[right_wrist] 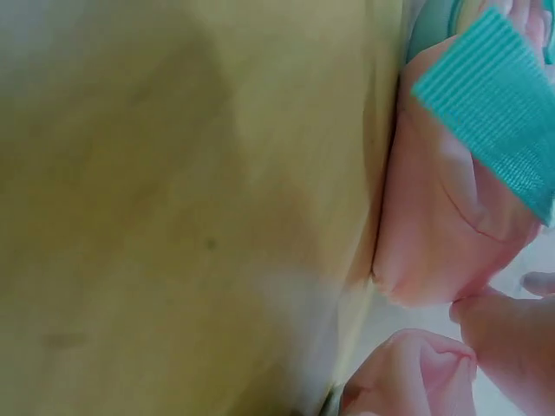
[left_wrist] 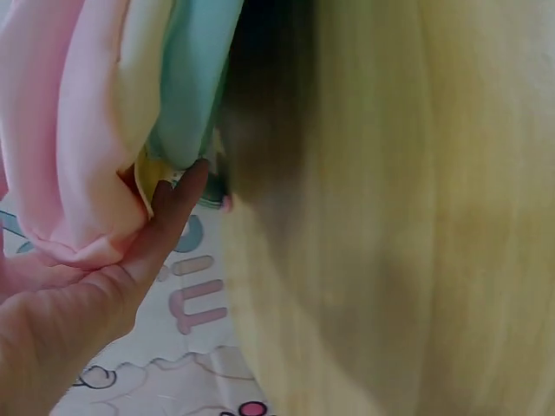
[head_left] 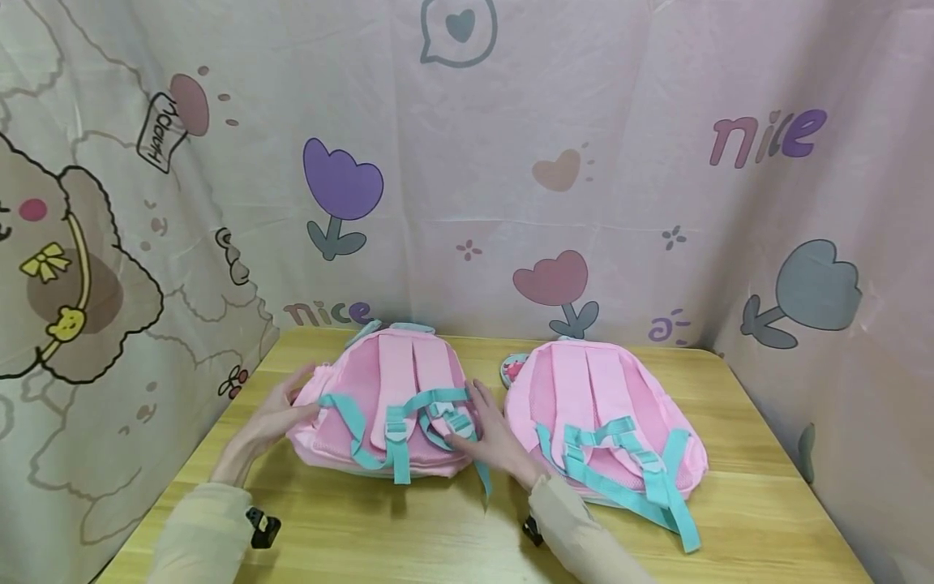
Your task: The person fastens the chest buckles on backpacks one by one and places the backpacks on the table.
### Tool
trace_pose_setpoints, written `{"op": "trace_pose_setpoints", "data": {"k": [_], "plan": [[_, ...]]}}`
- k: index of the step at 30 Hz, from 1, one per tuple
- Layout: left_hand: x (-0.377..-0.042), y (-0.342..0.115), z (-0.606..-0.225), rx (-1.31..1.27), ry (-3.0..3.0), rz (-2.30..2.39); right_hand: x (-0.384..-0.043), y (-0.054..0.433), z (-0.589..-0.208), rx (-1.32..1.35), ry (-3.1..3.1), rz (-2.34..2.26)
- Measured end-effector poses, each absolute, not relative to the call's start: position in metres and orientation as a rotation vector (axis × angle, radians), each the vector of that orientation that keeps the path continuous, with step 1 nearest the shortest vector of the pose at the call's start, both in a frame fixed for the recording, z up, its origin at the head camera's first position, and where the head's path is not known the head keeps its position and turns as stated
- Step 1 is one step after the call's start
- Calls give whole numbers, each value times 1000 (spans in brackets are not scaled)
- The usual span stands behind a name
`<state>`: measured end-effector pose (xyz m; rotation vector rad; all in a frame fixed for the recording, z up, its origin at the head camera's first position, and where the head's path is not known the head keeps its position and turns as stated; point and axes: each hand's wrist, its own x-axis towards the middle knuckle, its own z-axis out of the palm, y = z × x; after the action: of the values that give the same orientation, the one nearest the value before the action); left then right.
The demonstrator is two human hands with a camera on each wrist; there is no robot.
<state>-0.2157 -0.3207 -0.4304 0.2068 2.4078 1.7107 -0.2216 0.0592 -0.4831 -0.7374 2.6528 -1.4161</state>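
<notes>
A pink backpack with teal webbing straps and buckles is on the left half of the table, its shoulder straps facing me. My left hand grips its left side, thumb toward the front; the left wrist view shows this hand around the pink side, a fingertip at the teal panel. On the opposite side, my right hand holds the bag's edge with the thumb over the front near a buckle. A teal strap end hangs across the bag's pink side in the right wrist view.
A second pink backpack with similar teal straps lies close to the right of my right hand, a round badge at its upper left. Both are on a wooden table. A printed curtain surrounds the table's back and sides.
</notes>
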Motion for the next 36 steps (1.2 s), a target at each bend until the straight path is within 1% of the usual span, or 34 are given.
{"op": "trace_pose_setpoints", "data": {"k": [11,23,30,36], "plan": [[-220,-317,-446,162,2493,1561,-219,69,-480,-764,2543,-1484],[-220,-315,-460,209,2530,1458,-216,74,-474,-614,2456,-1483],[-219,-316,-463,274,2468,1499,-219,71,-477,-703,2472,-1484],[-217,-313,-460,256,2476,1482,-220,70,-479,-782,2529,-1424]]}}
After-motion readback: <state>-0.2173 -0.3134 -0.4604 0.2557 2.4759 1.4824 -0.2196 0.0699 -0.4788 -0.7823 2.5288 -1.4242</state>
